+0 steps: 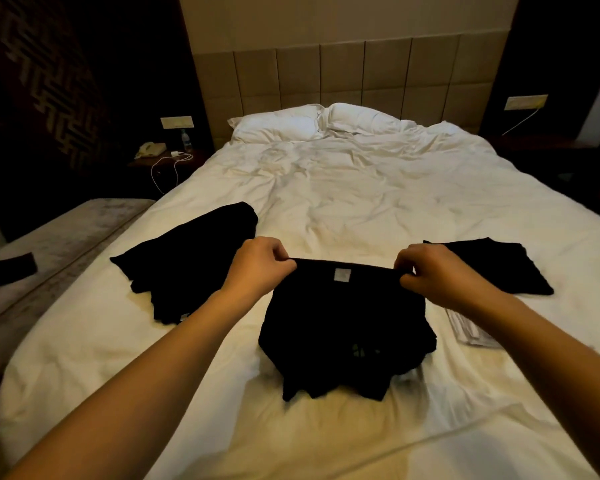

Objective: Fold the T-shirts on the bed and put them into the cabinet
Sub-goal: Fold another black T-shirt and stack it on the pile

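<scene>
We see three black T-shirts, the one [343,327] between our fingers [281,258] with a grey label [342,274], on a white bed [361,188] under a beige headboard [343,74].

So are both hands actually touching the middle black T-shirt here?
Touching. The head view shows the left hand and right hand each pinching the top edge of the middle black T-shirt, either side of its label.
</scene>
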A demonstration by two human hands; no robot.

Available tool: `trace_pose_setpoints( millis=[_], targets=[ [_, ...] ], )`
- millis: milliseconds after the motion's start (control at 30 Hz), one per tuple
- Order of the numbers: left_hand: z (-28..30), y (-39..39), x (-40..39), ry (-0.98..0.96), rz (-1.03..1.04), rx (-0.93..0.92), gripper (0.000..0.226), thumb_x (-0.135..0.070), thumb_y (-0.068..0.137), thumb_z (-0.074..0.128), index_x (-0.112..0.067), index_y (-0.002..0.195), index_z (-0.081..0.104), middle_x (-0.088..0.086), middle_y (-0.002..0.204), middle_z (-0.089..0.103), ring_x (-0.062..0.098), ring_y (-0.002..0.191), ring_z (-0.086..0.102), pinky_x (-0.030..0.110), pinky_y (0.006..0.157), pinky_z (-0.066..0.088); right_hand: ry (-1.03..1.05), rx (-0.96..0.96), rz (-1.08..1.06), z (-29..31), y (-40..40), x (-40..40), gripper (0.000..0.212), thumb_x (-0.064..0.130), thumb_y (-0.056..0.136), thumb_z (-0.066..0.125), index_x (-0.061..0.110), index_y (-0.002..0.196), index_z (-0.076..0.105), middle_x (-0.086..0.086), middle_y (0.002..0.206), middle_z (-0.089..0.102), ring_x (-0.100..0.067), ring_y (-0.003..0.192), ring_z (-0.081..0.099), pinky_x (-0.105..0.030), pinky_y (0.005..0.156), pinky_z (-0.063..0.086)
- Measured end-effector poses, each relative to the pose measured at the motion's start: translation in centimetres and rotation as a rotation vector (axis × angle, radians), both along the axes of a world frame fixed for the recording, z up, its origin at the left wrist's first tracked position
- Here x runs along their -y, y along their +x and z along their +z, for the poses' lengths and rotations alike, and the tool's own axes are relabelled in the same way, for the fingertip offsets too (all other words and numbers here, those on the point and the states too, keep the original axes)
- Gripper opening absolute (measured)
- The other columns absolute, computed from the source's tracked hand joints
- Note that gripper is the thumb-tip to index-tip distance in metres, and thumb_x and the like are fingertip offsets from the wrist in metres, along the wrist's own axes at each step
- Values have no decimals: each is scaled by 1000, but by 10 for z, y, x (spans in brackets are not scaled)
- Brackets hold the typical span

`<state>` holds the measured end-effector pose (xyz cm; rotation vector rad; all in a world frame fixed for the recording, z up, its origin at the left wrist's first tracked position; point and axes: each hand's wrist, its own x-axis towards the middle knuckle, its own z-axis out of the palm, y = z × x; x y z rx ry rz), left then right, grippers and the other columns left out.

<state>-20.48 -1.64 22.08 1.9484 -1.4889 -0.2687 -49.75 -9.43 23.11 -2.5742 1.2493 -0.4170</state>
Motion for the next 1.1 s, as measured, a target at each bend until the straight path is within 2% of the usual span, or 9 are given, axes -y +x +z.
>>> trace_pose_setpoints(
  millis=[133, 333, 500, 633, 767, 867, 933, 1000, 1100],
  targets=[
    [10, 10, 4, 52, 100, 163, 8, -23, 79, 71, -17, 77, 68, 0, 74, 69, 22, 74, 66, 40, 71, 59, 225, 237, -44, 25, -4, 6, 20, 5, 89, 59, 19, 79, 70, 1, 73, 67, -8, 63, 60, -24, 62, 45],
    [15, 15, 8, 99, 92, 150, 14, -25, 86, 63, -12, 82, 61, 5, 81, 63, 25, 75, 60, 33, 59, 43, -68, 94, -284, 22, -10, 17, 24, 2, 95, 45, 9, 101, 67, -7, 96, 54, -25, 85, 50, -34, 73, 39],
    [27, 13, 10, -2, 131, 290, 10, -22, 83, 62, -14, 86, 59, 3, 81, 60, 26, 76, 57, 33, 58, 40, -38, 25, -343, 28, -14, 19, 21, 4, 95, 48, 1, 99, 68, -13, 95, 61, -29, 82, 53, -35, 69, 42],
    [27, 18, 18, -51, 166, -21, 24, -25, 88, 55, -8, 71, 53, 8, 68, 59, 32, 63, 59, 34, 54, 44, 91, 325, -416, 31, -13, 18, 23, 3, 97, 43, -2, 99, 66, -18, 96, 65, -35, 85, 61, -42, 74, 50],
    [32, 12, 30, -41, 109, -615, 21, -11, 100, 44, -7, 81, 51, 14, 84, 46, 26, 71, 50, 31, 54, 54, 499, 767, -476, 35, 2, 22, 17, 2, 101, 42, -1, 95, 57, -18, 93, 54, -34, 86, 60, -40, 65, 56],
    [45, 4, 34, -109, 121, -1022, 21, -10, 104, 42, -8, 88, 55, 12, 95, 50, 24, 84, 55, 39, 67, 60, 530, 767, -485, 41, 7, 27, 24, -1, 99, 42, 3, 76, 47, -14, 74, 42, -26, 63, 48, -34, 53, 43],
    [53, 3, 35, -121, 77, -1102, 21, -12, 106, 39, -9, 93, 56, 12, 100, 55, 25, 93, 59, 38, 66, 60, 453, 712, -427, 44, 6, 28, 22, 8, 102, 46, 3, 80, 52, -11, 70, 43, -24, 58, 45, -30, 50, 39],
    [57, 9, 35, -73, 29, -945, 17, -13, 104, 44, -7, 92, 54, 13, 97, 55, 24, 86, 60, 33, 58, 58, 381, 657, -344, 48, -1, 31, 16, 10, 100, 54, -1, 93, 62, -15, 84, 60, -27, 69, 61, -31, 60, 51],
    [62, 27, 32, 16, -20, -323, 11, -14, 98, 57, -4, 92, 56, 11, 92, 60, 24, 74, 66, 31, 54, 56, 282, 535, -305, 55, -16, 32, 15, 3, 97, 55, -2, 103, 67, -20, 97, 68, -32, 83, 69, -37, 75, 57]
  ],
)
